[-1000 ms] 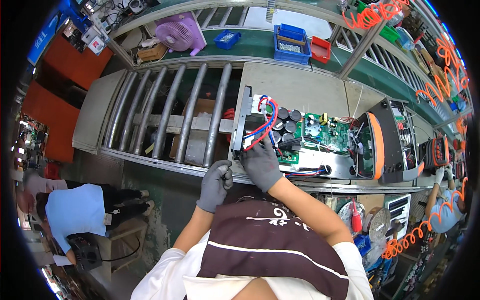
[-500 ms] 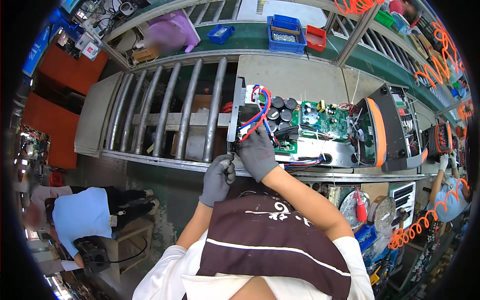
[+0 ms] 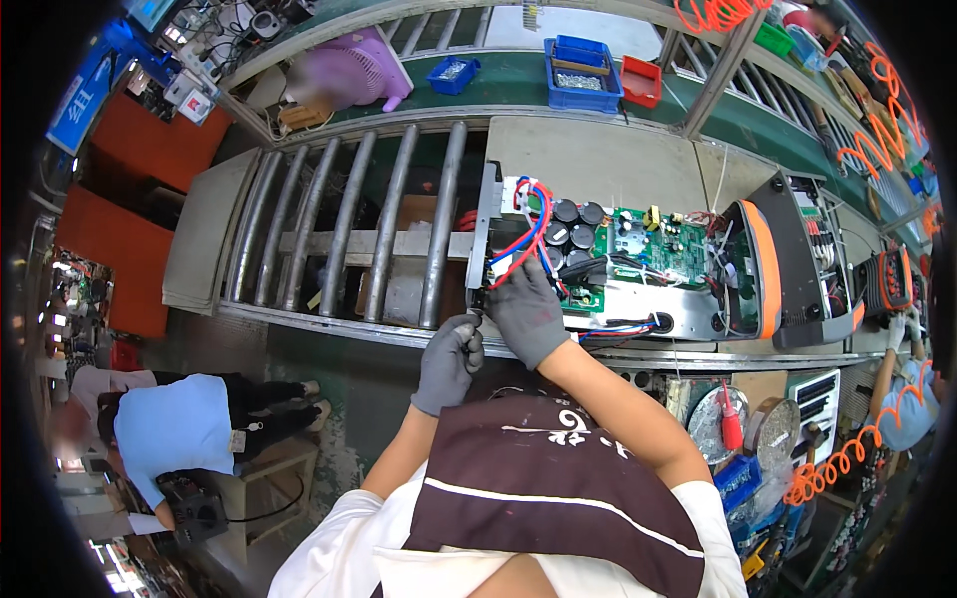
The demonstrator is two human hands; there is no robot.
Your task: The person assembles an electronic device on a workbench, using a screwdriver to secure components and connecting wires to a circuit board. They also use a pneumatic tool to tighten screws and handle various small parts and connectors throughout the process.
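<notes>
An opened electrical unit with a green circuit board (image 3: 653, 244) lies on the bench before me. Round black capacitors (image 3: 568, 234) stand beside a loop of red and blue wires (image 3: 536, 224) near its dark end panel (image 3: 479, 229). My right hand (image 3: 528, 317), in a grey glove, reaches inside the panel's near corner below the wires, fingers bent and their tips partly hidden. On the panel's outer side, my left hand (image 3: 449, 364), gloved too, is closed with thumb and fingers pinched at the same corner. What either hand grips is too small or hidden to make out.
Metal rollers (image 3: 394, 224) run left of the unit. Another dark housing (image 3: 793, 254) stands right of it. Blue bins (image 3: 583, 80) and a red bin (image 3: 640, 82) sit on the far shelf, near a purple fan (image 3: 354, 70). A red bottle (image 3: 731, 424) is at lower right; a co-worker (image 3: 174, 429) bends at left.
The whole view has shifted slightly, so things appear a little further right and lower. Both hands stay at the panel's near corner, with only slight finger movement.
</notes>
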